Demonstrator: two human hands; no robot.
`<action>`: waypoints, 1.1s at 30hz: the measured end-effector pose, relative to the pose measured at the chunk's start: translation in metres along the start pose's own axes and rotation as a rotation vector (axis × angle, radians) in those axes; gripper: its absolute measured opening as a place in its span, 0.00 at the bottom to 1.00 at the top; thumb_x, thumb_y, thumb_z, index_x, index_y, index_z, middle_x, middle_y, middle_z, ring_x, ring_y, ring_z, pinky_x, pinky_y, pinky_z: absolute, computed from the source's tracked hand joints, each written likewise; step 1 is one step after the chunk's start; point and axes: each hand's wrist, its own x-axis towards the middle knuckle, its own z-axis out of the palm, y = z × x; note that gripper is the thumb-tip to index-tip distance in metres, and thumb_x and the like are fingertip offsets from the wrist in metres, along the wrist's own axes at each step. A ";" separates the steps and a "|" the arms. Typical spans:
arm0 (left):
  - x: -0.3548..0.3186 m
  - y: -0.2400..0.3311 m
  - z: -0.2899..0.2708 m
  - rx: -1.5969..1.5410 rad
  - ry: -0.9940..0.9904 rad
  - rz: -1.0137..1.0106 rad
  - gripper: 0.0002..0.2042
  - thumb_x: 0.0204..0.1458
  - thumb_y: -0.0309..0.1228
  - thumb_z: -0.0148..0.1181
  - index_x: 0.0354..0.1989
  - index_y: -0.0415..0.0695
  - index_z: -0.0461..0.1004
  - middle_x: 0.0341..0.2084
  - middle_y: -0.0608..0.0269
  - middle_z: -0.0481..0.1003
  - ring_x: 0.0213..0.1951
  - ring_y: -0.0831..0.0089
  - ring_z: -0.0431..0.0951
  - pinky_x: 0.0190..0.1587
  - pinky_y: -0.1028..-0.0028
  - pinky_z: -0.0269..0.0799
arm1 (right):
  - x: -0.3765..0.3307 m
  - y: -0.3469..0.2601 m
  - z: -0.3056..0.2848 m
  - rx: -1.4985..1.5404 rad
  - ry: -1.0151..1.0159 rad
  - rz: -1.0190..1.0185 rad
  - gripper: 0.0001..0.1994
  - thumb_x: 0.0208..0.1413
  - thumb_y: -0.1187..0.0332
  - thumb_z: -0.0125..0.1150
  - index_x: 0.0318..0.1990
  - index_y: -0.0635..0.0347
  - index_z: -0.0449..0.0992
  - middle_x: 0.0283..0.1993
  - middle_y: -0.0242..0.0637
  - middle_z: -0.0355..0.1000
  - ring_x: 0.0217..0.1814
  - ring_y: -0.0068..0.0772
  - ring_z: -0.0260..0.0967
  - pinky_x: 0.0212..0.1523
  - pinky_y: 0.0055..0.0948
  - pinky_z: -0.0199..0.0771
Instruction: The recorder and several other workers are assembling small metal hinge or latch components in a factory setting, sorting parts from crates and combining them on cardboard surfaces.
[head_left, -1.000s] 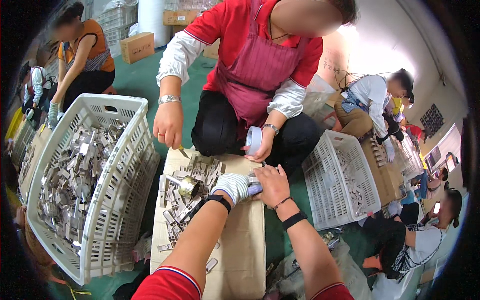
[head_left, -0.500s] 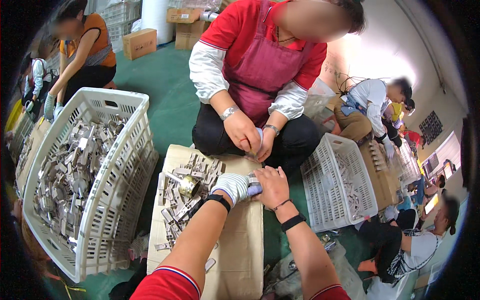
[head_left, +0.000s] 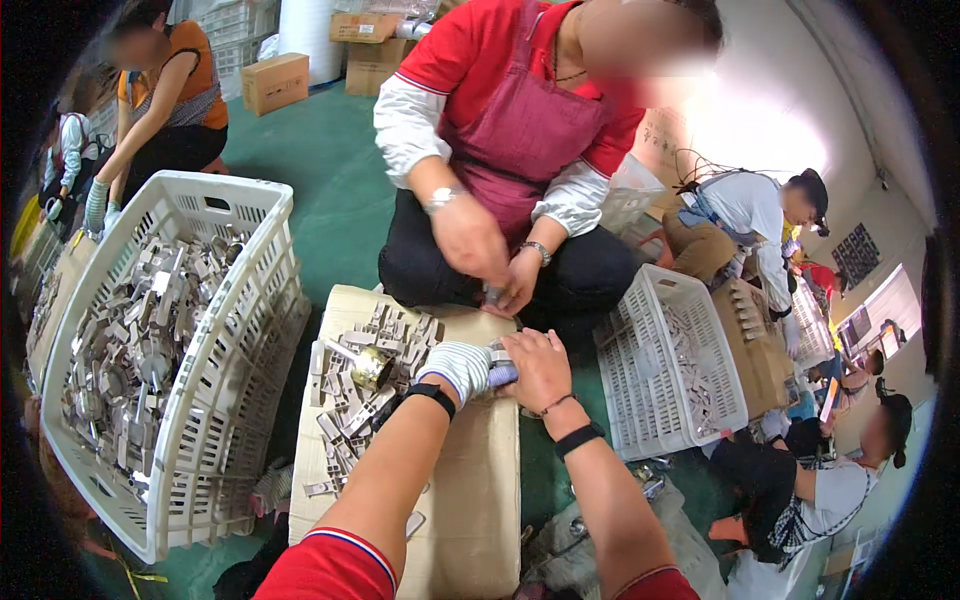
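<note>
My left hand (head_left: 460,370), in a white striped glove, is closed on a small grey metal part (head_left: 501,357) above the far right edge of a cardboard-topped work surface (head_left: 470,500). My bare right hand (head_left: 537,368) is closed on the same part from the right, its fingers covering much of it. Loose grey metal parts (head_left: 340,425) lie scattered left of my hands, with a brass-coloured round metal piece (head_left: 371,369) among them. Just beyond, a co-worker's hands (head_left: 495,265) work on a small piece mostly hidden by their fingers.
At the left stands a large white crate (head_left: 225,400) heaped with metal parts. Another white crate (head_left: 650,375) with parts is at the right, beside a cardboard box (head_left: 755,350). A plastic sheet (head_left: 640,540) with metal pieces lies low right. Several other people sit around.
My hands stay together on the metal part, with only slight finger movement. The co-worker's hand at the picture's left has lifted off the other one and is blurred. The view has shifted slightly.
</note>
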 end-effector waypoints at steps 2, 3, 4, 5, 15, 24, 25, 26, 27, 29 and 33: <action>-0.002 0.006 -0.002 -0.146 0.025 0.120 0.23 0.50 0.55 0.42 0.44 0.52 0.70 0.35 0.51 0.74 0.37 0.52 0.73 0.40 0.61 0.68 | -0.005 0.005 0.002 -0.045 -0.032 0.004 0.36 0.25 0.60 0.72 0.50 0.53 0.67 0.51 0.31 0.67 0.58 0.36 0.59 0.61 0.47 0.49; -0.009 0.009 -0.009 -0.144 0.035 0.109 0.23 0.50 0.54 0.41 0.44 0.52 0.70 0.35 0.51 0.74 0.37 0.52 0.73 0.40 0.62 0.68 | -0.002 0.003 -0.004 -0.070 -0.042 -0.012 0.35 0.28 0.60 0.72 0.51 0.52 0.67 0.51 0.31 0.67 0.58 0.36 0.58 0.61 0.49 0.47; -0.017 0.014 -0.013 -0.142 0.045 0.099 0.23 0.50 0.54 0.41 0.45 0.52 0.70 0.35 0.50 0.74 0.37 0.52 0.73 0.41 0.62 0.68 | -0.002 0.001 -0.012 -0.075 -0.024 0.001 0.35 0.28 0.60 0.72 0.51 0.52 0.67 0.51 0.31 0.67 0.58 0.36 0.58 0.61 0.49 0.47; -0.031 0.025 -0.023 -0.118 0.023 0.079 0.22 0.51 0.53 0.41 0.42 0.50 0.71 0.34 0.48 0.74 0.37 0.51 0.73 0.41 0.63 0.68 | -0.006 -0.002 -0.020 -0.070 -0.121 -0.003 0.35 0.27 0.59 0.72 0.50 0.52 0.68 0.51 0.30 0.67 0.58 0.35 0.59 0.62 0.50 0.46; -0.160 0.103 -0.101 -0.396 -0.478 0.025 0.32 0.50 0.63 0.32 0.34 0.46 0.74 0.19 0.62 0.70 0.24 0.68 0.68 0.30 0.71 0.63 | -0.090 -0.043 -0.164 0.299 -0.372 -0.011 0.40 0.30 0.41 0.64 0.54 0.51 0.67 0.63 0.38 0.54 0.64 0.39 0.51 0.62 0.56 0.41; -0.277 0.112 -0.110 -1.531 -0.385 -0.038 0.38 0.39 0.74 0.30 0.28 0.48 0.68 0.07 0.72 0.56 0.07 0.79 0.54 0.10 0.80 0.48 | -0.183 -0.120 -0.259 1.032 0.528 0.034 0.39 0.48 0.55 0.61 0.63 0.61 0.48 0.65 0.42 0.47 0.66 0.39 0.47 0.63 0.37 0.47; -0.288 0.118 -0.108 -1.647 -0.417 -0.047 0.39 0.37 0.75 0.31 0.29 0.48 0.68 0.06 0.73 0.55 0.07 0.80 0.53 0.10 0.80 0.47 | -0.196 -0.129 -0.258 1.163 0.523 0.089 0.39 0.50 0.54 0.59 0.63 0.60 0.46 0.65 0.41 0.46 0.65 0.38 0.49 0.62 0.37 0.49; -0.297 0.113 -0.108 -1.828 -0.627 -0.162 0.40 0.34 0.77 0.31 0.29 0.49 0.67 0.06 0.74 0.53 0.07 0.80 0.51 0.10 0.80 0.46 | -0.205 -0.140 -0.251 1.311 0.511 0.135 0.39 0.51 0.53 0.57 0.64 0.60 0.45 0.65 0.41 0.46 0.64 0.37 0.50 0.61 0.37 0.50; -0.304 0.120 -0.107 -1.827 -0.574 -0.138 0.41 0.30 0.79 0.32 0.28 0.50 0.66 0.06 0.74 0.51 0.07 0.80 0.49 0.10 0.80 0.45 | -0.211 -0.149 -0.243 1.405 0.515 0.153 0.38 0.52 0.52 0.56 0.64 0.59 0.44 0.65 0.41 0.46 0.64 0.37 0.50 0.61 0.37 0.51; -0.317 0.117 -0.097 -1.938 -0.529 -0.130 0.39 0.32 0.78 0.34 0.28 0.51 0.67 0.05 0.75 0.50 0.07 0.79 0.49 0.11 0.78 0.45 | -0.214 -0.168 -0.217 1.507 0.493 0.203 0.38 0.53 0.49 0.53 0.64 0.58 0.43 0.65 0.41 0.48 0.62 0.35 0.52 0.58 0.35 0.55; -0.320 0.114 -0.073 -2.083 -0.540 -0.033 0.37 0.35 0.76 0.35 0.25 0.50 0.65 0.06 0.75 0.49 0.08 0.79 0.49 0.12 0.77 0.46 | -0.219 -0.179 -0.177 1.806 0.506 0.322 0.32 0.55 0.56 0.53 0.61 0.65 0.49 0.60 0.42 0.55 0.60 0.34 0.54 0.58 0.32 0.55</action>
